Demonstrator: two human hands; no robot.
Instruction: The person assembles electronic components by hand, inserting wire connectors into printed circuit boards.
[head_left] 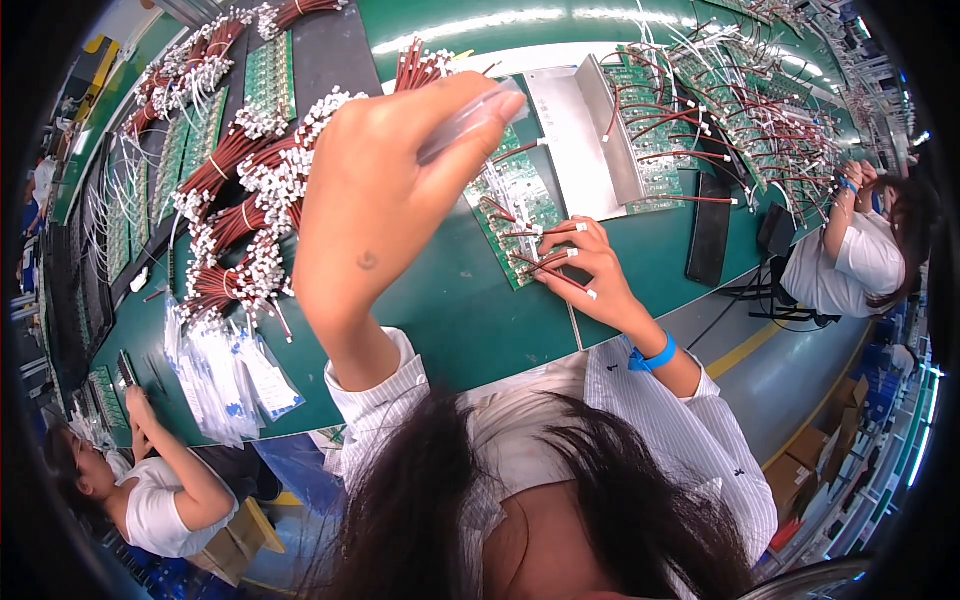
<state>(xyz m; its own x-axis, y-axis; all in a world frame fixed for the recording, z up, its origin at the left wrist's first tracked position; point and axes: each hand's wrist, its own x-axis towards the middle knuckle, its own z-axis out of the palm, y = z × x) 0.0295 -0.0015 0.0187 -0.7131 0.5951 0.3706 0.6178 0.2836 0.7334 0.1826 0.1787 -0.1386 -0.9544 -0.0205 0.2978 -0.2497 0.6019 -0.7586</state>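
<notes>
My left hand is raised over the bench, close to the camera. Its thumb and forefinger are closed on a clear plastic piece, whose full shape I cannot make out. Below and to its right lies a green circuit board, partly covered by that hand. My right hand is at the board's near right edge, fingers bent and closed round short red-brown wire leads with white connectors. Those leads cross its fingertips, so the exact grip is partly hidden. A blue band circles the right wrist.
Beyond the board stands a metal bracket, with wired boards to its right. Bundled wire leads and plastic bags lie at left. A black box sits right. Co-workers sit at both sides.
</notes>
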